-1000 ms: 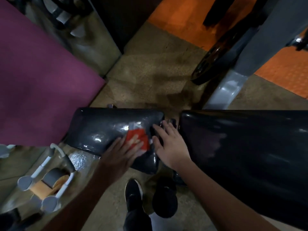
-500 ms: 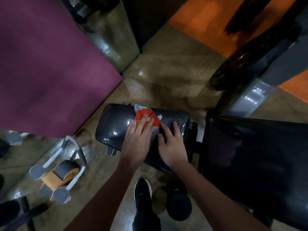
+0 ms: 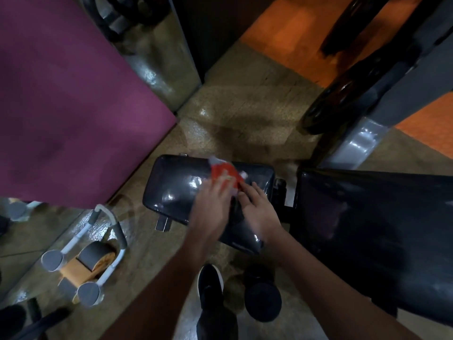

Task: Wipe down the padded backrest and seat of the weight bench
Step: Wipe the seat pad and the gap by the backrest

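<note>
**Both hands flat on the seat pad**

At upper left lies a purple mat (image 3: 61, 101); at lower left, a roller (image 3: 90, 256) rests on the floor. In the centre sits the black seat (image 3: 176, 192). The left hand (image 3: 213, 204), blurred, presses a red cloth (image 3: 224, 174) against the seat's far edge with fingers spread. Just beside it, the right hand (image 3: 257, 209) rests flat, fingers straight. The backrest (image 3: 380, 229) fills the right.

My arms are bare to the frame's bottom edge, no sleeves showing. Lower centre: a black shoe (image 3: 210, 283) with a pale sole rim, and dark trousers (image 3: 215, 325), possibly grey.
</note>
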A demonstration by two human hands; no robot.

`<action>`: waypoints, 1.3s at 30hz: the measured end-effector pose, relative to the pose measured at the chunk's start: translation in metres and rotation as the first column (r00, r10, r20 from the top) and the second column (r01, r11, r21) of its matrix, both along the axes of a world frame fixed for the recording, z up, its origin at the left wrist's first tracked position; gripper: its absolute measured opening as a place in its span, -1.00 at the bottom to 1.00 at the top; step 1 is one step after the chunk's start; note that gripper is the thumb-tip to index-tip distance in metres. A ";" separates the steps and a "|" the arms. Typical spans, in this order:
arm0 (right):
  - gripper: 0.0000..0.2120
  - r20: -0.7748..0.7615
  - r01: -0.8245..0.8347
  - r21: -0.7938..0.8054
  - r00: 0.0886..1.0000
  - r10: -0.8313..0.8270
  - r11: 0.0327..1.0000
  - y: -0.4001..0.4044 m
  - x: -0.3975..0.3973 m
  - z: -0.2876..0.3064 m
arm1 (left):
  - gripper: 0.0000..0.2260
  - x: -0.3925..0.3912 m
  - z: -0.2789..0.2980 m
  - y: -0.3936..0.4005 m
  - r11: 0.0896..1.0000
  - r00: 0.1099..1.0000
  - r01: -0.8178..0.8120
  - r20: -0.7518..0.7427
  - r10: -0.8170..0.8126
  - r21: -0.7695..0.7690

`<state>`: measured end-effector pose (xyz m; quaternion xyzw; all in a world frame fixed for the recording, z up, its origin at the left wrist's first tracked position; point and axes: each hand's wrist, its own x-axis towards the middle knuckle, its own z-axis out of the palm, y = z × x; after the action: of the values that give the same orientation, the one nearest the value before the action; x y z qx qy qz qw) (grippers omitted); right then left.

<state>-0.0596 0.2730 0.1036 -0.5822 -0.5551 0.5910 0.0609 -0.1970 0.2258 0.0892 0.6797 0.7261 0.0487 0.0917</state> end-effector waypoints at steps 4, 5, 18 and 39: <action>-0.44 0.000 0.038 -0.067 0.999 -0.038 0.997 -0.003 0.011 0.008 | -0.47 0.012 -0.005 -0.025 0.975 0.984 0.177 0.047 -0.172 -0.137; -0.49 0.013 -0.007 -0.059 1.000 0.008 0.998 -0.004 0.015 0.010 | -0.43 -0.002 0.003 -0.029 0.956 0.964 0.263 -0.012 -0.267 -0.129; -0.62 -0.079 0.142 -0.076 0.986 -0.148 0.987 -0.017 -0.012 0.020 | -0.60 -0.009 0.032 0.005 0.994 0.931 -0.069 0.353 0.096 -0.088; -0.55 -0.155 0.269 -0.414 0.921 -0.358 0.870 -0.007 -0.001 0.081 | -0.46 0.025 0.126 -0.002 0.585 0.044 -0.370 0.615 0.787 -0.722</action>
<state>-0.0607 0.2663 0.1843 -0.5940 -0.3151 0.7328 0.1042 -0.1719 0.2235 0.2147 0.1285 0.7468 0.3111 0.5737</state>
